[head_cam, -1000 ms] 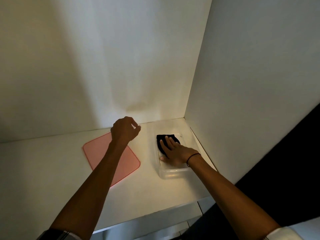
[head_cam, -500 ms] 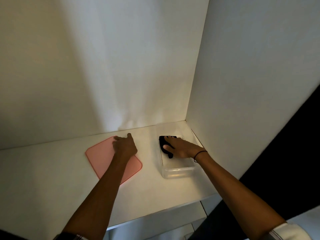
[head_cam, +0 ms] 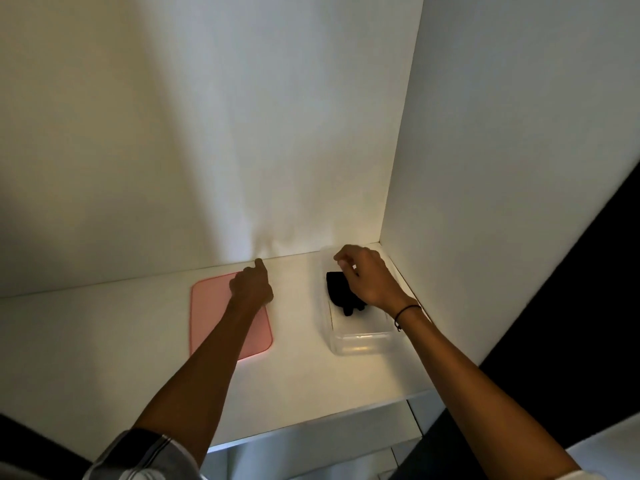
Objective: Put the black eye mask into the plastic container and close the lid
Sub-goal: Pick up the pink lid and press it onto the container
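The black eye mask [head_cam: 341,292] lies crumpled inside the clear plastic container [head_cam: 360,342], which stands in the shelf's right corner. My right hand [head_cam: 369,277] hovers just above the mask and the container's far end. Its fingers are loosely curled with nothing in them, and a black band sits on the wrist. The pink lid [head_cam: 211,313] lies flat on the shelf to the left of the container. My left hand [head_cam: 252,285] rests on the lid's far right corner, fingers curled over the edge and the index finger stretched toward the back wall.
The white shelf [head_cam: 104,348] is bounded by a back wall and a right side wall [head_cam: 485,202] close beside the container. Its front edge [head_cam: 311,427] runs below my forearms. A dark gap opens at the far right.
My right hand has lifted off the mask, which stays in the container. My left hand has come down onto the lid and slid to its far right corner.
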